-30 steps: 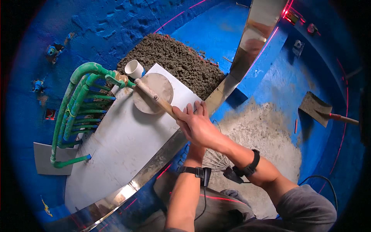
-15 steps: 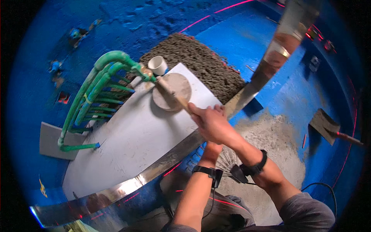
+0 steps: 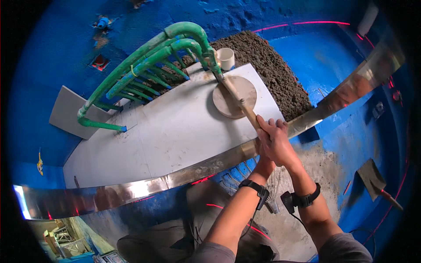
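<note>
A mallet with a wide, round, pale head [image 3: 245,91] and a wooden handle [image 3: 251,116] is over a large light-grey tile [image 3: 153,142], near its far right corner. Shadow falls on the tile beside the head; I cannot tell whether they touch. My right hand [image 3: 279,142] is wrapped round the near end of the handle. Beneath it, my left hand [image 3: 265,163] closes on the same end, its fingers mostly hidden. A long shiny metal straightedge [image 3: 188,167] crosses in front of the tile and passes close to both hands.
Green pipes [image 3: 144,59] arch over the tile's left side, near a white pipe stub [image 3: 226,59]. Grey mortar [image 3: 274,65] lies beyond the tile. A cut panel [image 3: 74,111] leans at the left wall. A shovel [image 3: 372,179] and a whisk-like mixer [image 3: 272,197] are on the right side.
The view has swung, so the tile, pipes and hands appear farther right. Both hands stay at the handle, and the mallet head remains over the same corner region of the tile.
</note>
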`<state>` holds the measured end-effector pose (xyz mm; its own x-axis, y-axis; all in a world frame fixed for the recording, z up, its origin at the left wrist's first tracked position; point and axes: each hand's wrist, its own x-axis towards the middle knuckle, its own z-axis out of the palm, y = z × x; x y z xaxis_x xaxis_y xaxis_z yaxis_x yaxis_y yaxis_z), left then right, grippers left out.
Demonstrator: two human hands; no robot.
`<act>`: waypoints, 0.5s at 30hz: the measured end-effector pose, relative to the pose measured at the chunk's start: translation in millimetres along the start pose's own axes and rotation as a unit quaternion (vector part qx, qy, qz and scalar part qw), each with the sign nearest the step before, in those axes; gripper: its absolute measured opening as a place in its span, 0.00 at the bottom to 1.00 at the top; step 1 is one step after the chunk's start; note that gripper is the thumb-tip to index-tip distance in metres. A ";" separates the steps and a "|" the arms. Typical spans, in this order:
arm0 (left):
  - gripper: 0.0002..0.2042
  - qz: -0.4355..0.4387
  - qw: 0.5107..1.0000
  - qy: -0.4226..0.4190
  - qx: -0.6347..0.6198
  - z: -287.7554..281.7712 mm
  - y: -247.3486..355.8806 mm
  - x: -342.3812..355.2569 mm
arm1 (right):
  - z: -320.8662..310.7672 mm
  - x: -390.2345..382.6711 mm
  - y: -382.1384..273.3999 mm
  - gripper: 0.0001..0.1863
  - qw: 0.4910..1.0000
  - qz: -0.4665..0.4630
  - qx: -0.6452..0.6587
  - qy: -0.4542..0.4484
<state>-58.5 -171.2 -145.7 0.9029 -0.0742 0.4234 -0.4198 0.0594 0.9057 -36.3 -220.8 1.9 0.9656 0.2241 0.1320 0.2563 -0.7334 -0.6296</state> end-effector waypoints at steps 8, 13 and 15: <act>0.25 0.048 0.882 -0.086 0.460 -60.9 64.2 -22.8 | 8.3 2.3 12.3 0.25 0.981 0.036 0.183 -0.054; 0.22 -0.118 0.768 0.084 0.623 -193.0 93.4 -54.2 | -16.9 -14.9 -48.0 0.25 0.942 0.175 0.239 -0.157; 0.19 -0.187 0.701 0.203 0.657 -241.6 95.9 -31.5 | -15.0 -17.5 -60.9 0.25 0.944 0.168 0.228 -0.172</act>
<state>-104.9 77.3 -77.6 0.8124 0.4653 0.3513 0.3718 -0.8776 0.3027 -68.2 -189.8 49.5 0.8971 0.2811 -0.3409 -0.1828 -0.4663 -0.8655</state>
